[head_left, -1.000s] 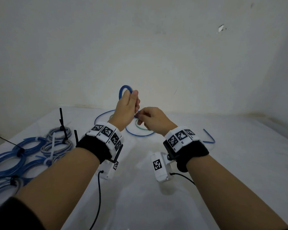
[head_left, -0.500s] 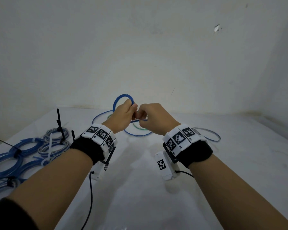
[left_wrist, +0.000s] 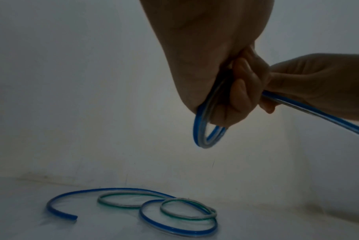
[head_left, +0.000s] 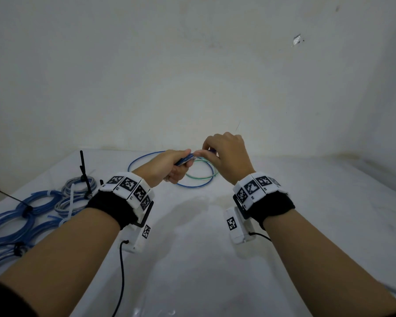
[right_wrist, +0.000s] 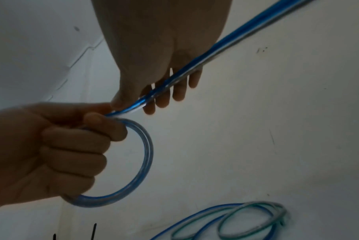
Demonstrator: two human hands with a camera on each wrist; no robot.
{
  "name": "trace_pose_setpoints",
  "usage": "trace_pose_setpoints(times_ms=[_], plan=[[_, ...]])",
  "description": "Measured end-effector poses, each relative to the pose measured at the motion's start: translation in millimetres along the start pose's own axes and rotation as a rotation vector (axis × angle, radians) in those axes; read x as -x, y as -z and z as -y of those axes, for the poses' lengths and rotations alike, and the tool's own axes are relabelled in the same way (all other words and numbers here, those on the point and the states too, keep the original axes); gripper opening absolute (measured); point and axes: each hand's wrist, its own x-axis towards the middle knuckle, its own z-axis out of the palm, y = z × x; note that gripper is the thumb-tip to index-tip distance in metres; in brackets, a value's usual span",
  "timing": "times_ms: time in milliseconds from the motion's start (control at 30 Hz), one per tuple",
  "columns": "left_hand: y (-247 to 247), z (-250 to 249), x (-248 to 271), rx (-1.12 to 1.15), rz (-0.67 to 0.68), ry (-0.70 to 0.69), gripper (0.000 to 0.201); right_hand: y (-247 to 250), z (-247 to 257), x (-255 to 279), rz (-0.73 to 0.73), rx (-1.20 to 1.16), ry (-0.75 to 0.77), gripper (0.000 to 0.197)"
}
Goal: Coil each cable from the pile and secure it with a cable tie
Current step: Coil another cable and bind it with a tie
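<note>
The left hand (head_left: 167,167) is curled in a fist around a small coil (right_wrist: 131,162) of blue cable, fingers wrapped through the loop so the turns stay stacked and cannot spring apart. From the right wrist view the coil hangs as a ring below the knuckles, with two or so turns lying together; the exact count is hard to read in the dim light.

The right hand (head_left: 224,156) sits just beside the left, thumb and fingertips pinching the free run of the same cable (right_wrist: 195,65) where it leaves the coil. The other fingers hang loosely spread under it. Held that close, the right hand can steer the stiff line into the next turn and hand it to the left fist. The free run stretches away past the right wrist, so there looks to be more to wind before a tie goes on.

Both hands are raised off the white surface (head_left: 192,259), which gives the loop room to hang.

Directly beyond the hands, the remaining pile (head_left: 192,177) lies on the surface: a loose blue cable and a green one (left_wrist: 187,211), overlapping in slack rings, not yet coiled.

On the left edge lie finished coils (head_left: 12,223), each cinched with a tie, black tails (head_left: 84,170) sticking up from some. They lie well apart from the pile, likely to keep done work separate.
</note>
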Motion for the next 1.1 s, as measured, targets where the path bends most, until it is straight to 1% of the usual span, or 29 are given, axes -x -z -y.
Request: trace_pose_setpoints(times_ms=[100, 200, 267, 300, 367, 400, 467, 500, 567, 600, 700, 800, 867, 933, 1033, 1100], plan=[[0, -2, 1, 0.093, 0.077, 0.041, 0.039, -2, -4, 2, -0.088, 0.048, -0.005, 0.059], [-3, -4, 3, 0.151, 0.125, 0.086, 0.041, -4, -6, 3, -0.105, 0.008, 0.021, 0.058], [-3, -4, 3, 0.205, 0.126, 0.106, 0.042, -6, -8, 2, -0.071, 0.003, 0.035, 0.054], [-2, -4, 3, 0.228, 0.113, 0.111, 0.044, -6, -10, 2, -0.035, -0.010, 0.029, 0.047], [0, -5, 3, 0.274, 0.081, 0.108, 0.047, -8, -16, 5, 0.025, -0.034, -0.018, 0.027], [0, -5, 3, 0.301, 0.070, 0.102, 0.049, -10, -18, 8, 0.014, -0.027, -0.038, 0.025], [0, -5, 3, 0.366, 0.059, 0.094, 0.052, -14, -19, 14, -0.019, 0.021, -0.048, 0.030], [-1, -6, 3, 0.403, 0.063, 0.090, 0.053, -17, -18, 15, 0.007, 0.045, -0.052, 0.034], [-3, -7, 3, 0.477, 0.091, 0.077, 0.053, -22, -14, 16, 0.128, 0.063, -0.088, 0.038], [-4, -8, 3, 0.512, 0.111, 0.068, 0.052, -23, -12, 17, 0.146, 0.037, -0.101, 0.037], [-6, -11, 4, 0.606, 0.148, 0.041, 0.050, -25, -11, 19, 0.065, -0.138, -0.121, 0.030], [-3, -13, 5, 0.704, 0.160, -0.002, 0.048, -27, -14, 23, 0.021, -0.303, -0.245, 0.022], [-1, -14, 4, 0.747, 0.162, -0.030, 0.048, -28, -18, 24, 0.039, -0.303, -0.287, 0.017], [1, -15, 4, 0.793, 0.145, -0.081, 0.051, -30, -22, 26, 0.040, -0.311, -0.323, 0.017], [1, -17, 2, 0.850, 0.072, -0.196, 0.052, -36, -29, 29, 0.086, -0.287, -0.430, 0.023], [-1, -19, -1, 0.844, 0.020, -0.254, 0.048, -39, -33, 31, 0.114, -0.276, -0.483, 0.025]])
